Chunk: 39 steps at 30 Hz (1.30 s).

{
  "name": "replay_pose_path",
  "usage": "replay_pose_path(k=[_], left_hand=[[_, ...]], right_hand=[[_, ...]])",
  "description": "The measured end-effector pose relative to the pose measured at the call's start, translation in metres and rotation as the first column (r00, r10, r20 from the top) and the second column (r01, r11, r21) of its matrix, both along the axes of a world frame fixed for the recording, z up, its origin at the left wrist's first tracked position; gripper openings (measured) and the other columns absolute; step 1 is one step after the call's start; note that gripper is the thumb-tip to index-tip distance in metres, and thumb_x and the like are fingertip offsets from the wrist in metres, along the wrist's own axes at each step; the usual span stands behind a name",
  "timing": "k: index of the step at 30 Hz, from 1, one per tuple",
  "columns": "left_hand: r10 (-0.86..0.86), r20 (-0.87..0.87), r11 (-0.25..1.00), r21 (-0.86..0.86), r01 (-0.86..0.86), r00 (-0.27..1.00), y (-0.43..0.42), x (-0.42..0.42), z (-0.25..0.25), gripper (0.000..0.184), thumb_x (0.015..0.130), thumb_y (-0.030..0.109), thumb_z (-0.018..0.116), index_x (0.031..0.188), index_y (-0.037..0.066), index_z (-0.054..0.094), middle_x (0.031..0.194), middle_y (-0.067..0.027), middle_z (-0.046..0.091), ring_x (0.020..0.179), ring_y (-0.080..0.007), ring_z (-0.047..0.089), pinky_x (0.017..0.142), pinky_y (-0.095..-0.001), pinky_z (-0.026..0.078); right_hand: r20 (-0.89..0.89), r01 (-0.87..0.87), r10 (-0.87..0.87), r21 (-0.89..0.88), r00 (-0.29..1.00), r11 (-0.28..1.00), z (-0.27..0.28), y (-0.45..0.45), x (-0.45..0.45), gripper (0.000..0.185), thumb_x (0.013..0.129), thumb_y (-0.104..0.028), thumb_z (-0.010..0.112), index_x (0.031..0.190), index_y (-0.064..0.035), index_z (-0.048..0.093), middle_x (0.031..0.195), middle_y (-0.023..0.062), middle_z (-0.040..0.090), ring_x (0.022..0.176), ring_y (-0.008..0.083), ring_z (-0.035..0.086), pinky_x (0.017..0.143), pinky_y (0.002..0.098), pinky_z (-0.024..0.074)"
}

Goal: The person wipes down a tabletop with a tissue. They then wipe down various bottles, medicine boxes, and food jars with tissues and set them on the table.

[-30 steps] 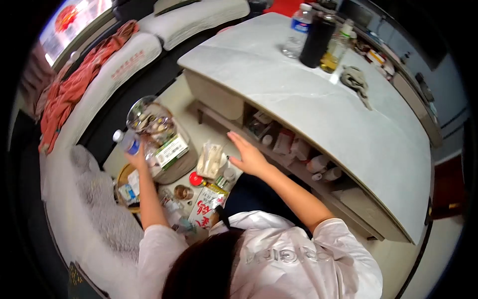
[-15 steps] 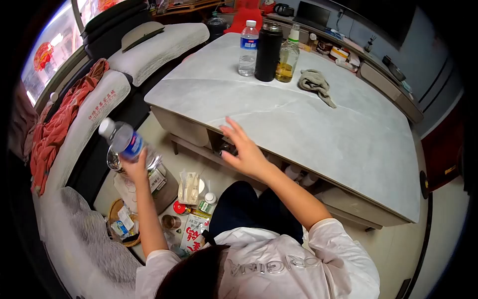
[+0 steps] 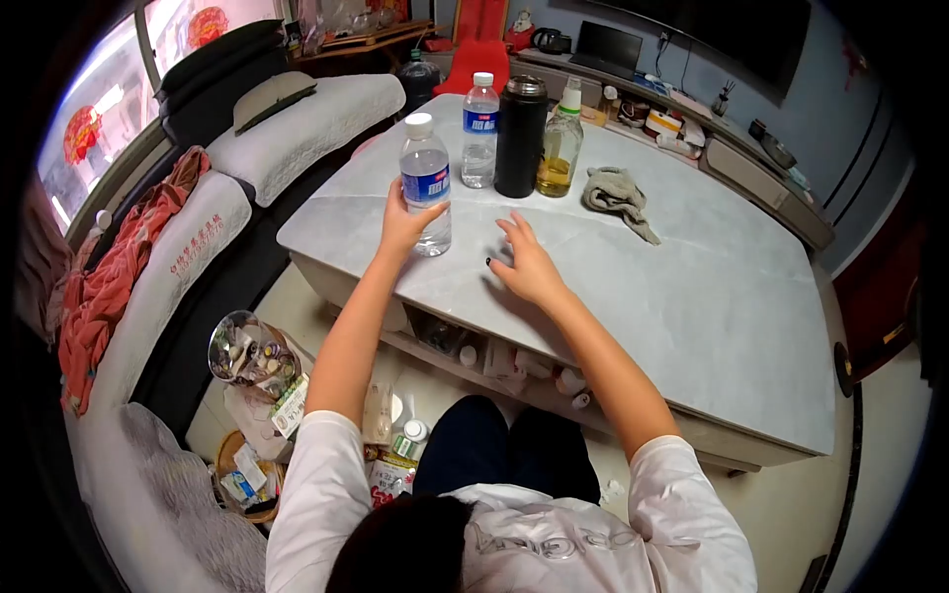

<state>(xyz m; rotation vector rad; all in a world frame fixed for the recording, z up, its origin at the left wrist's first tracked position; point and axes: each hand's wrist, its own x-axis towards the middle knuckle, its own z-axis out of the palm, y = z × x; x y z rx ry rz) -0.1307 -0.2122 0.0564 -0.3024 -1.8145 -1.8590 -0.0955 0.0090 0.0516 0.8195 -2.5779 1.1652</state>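
My left hand (image 3: 403,223) is wrapped round a clear plastic water bottle (image 3: 425,166) with a white cap and blue label. The bottle is upright at the left part of the grey marbled table (image 3: 672,326); whether its base rests on the top I cannot tell. Just behind it stand a second water bottle (image 3: 480,138), a black thermos (image 3: 519,148) and a glass bottle (image 3: 560,158) with yellow liquid and a green-and-white top. My right hand (image 3: 529,262) hovers over the table with fingers apart, holding nothing. To its right lies a crumpled grey-green cloth (image 3: 618,196).
On the floor at left are a clear container of small items (image 3: 247,351), a wicker basket (image 3: 232,455) and several packages. A couch (image 3: 188,237) with white covers runs along the left. Open shelves under the table edge hold jars and bottles (image 3: 568,381).
My left hand has carried the water bottle from above the floor at left, where it was tilted, to the table, upright. My right hand has moved slightly farther over the table.
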Motion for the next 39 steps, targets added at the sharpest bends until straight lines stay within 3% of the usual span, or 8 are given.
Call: replay_pose_path(k=[2,9,16,23,29,32,35,39], left_hand=[[0.029,-0.015,0.999,0.034,-0.029,0.999,-0.003,-0.033,-0.008,0.073,0.06,0.016,0.078,0.116,-0.001,0.034,0.107,-0.0137,0.051,0.099,-0.0214,0.052,0.086,-0.0327,0.041],[0.171,0.131,0.93,-0.35,-0.116,0.977,-0.037,-0.094,-0.004,0.078,0.063,0.026,0.076,0.123,-0.001,0.035,0.111,-0.0163,0.051,0.104,-0.0245,0.048,0.088,-0.0364,0.038],[-0.02,0.122,0.979,-0.201,0.045,0.992,-0.044,-0.149,-0.015,0.068,0.069,0.016,0.071,0.124,-0.001,0.036,0.12,-0.016,0.048,0.113,-0.0236,0.044,0.095,-0.0342,0.033],[-0.077,0.129,0.982,-0.16,0.098,0.989,-0.029,-0.167,-0.018,0.056,0.081,0.02,0.058,0.125,-0.004,0.035,0.123,-0.0155,0.045,0.116,-0.0221,0.041,0.095,-0.0327,0.032],[0.003,0.027,0.994,-0.105,0.0,1.0,-0.021,-0.174,-0.043,0.06,0.083,0.016,0.055,0.132,-0.002,0.025,0.129,-0.0163,0.039,0.116,-0.0228,0.041,0.096,-0.032,0.031],[-0.092,-0.004,0.985,-0.149,0.09,0.996,-0.022,-0.173,-0.048,0.065,0.084,0.016,0.055,0.135,-0.001,0.017,0.131,-0.0169,0.035,0.12,-0.023,0.036,0.098,-0.0322,0.03],[-0.014,-0.033,0.971,-0.238,0.006,0.999,-0.024,-0.175,-0.054,0.076,0.075,0.013,0.063,0.134,-0.003,0.018,0.132,-0.0185,0.035,0.12,-0.0229,0.038,0.097,-0.0308,0.031],[0.212,-0.132,0.833,-0.493,-0.249,0.968,-0.032,-0.176,-0.063,0.082,0.07,0.008,0.066,0.135,0.0,0.017,0.135,-0.0199,0.029,0.119,-0.0245,0.039,0.096,-0.0312,0.034]], right_hand=[[-0.031,0.053,-0.054,-0.051,0.998,0.997,0.004,-0.008,-0.015,0.058,0.07,-0.016,0.059,0.122,-0.0016,0.038,0.137,0.0219,0.02,0.108,0.0372,0.046,0.087,0.0386,0.0413],[-0.057,0.092,-0.097,-0.082,0.994,0.992,0.008,-0.01,-0.007,0.058,0.069,-0.016,0.06,0.121,-0.0014,0.04,0.138,0.0236,0.017,0.111,0.0391,0.043,0.088,0.0387,0.0411],[0.016,0.05,-0.049,-0.067,0.999,0.996,-0.002,-0.015,-0.014,0.058,0.07,-0.016,0.06,0.122,-0.0003,0.039,0.136,0.0241,0.021,0.11,0.0387,0.044,0.087,0.0383,0.0417],[0.029,0.042,-0.04,-0.076,0.999,0.996,-0.006,-0.019,-0.015,0.058,0.07,-0.017,0.06,0.122,0.0,0.038,0.135,0.0245,0.024,0.107,0.0386,0.046,0.085,0.0392,0.0424],[0.01,0.033,-0.032,-0.071,0.999,0.997,-0.004,-0.019,-0.013,0.058,0.071,-0.017,0.06,0.122,-0.0013,0.038,0.135,0.0223,0.025,0.106,0.0382,0.047,0.084,0.0394,0.043],[0.038,0.031,-0.029,-0.066,0.999,0.997,-0.005,-0.018,-0.014,0.058,0.071,-0.017,0.06,0.122,-0.0015,0.037,0.135,0.0218,0.025,0.105,0.0379,0.047,0.083,0.0393,0.0431],[0.003,0.034,-0.034,-0.06,0.999,0.998,-0.008,-0.02,-0.015,0.058,0.071,-0.017,0.06,0.122,-0.0016,0.037,0.134,0.0223,0.025,0.104,0.0377,0.048,0.083,0.0395,0.0432],[0.008,0.036,-0.036,-0.084,0.999,0.996,-0.009,-0.019,-0.017,0.057,0.069,-0.012,0.061,0.12,-0.0015,0.039,0.134,0.0232,0.024,0.102,0.0383,0.049,0.084,0.0399,0.0429]])
